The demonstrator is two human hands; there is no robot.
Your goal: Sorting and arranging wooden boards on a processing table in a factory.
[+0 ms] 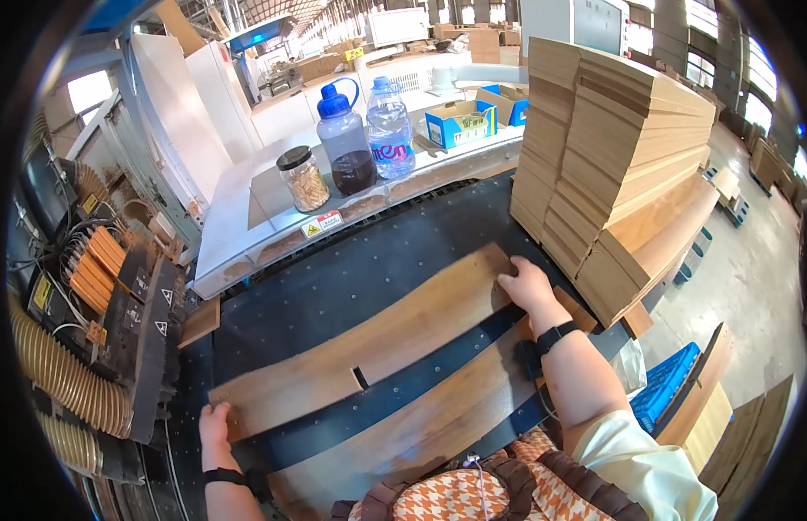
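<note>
Black wristbands both wrists – pale yellow sleeve, orange houndstooth top.

Near wooden board (pixel 421 417) partly hidden by right forearm and clothing, left hand (pixel 214 427) fingertips hidden

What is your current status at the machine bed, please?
Left hand and right hand flat on the ends of the upper wooden board. Second board alongside. Board stack close right.
</note>
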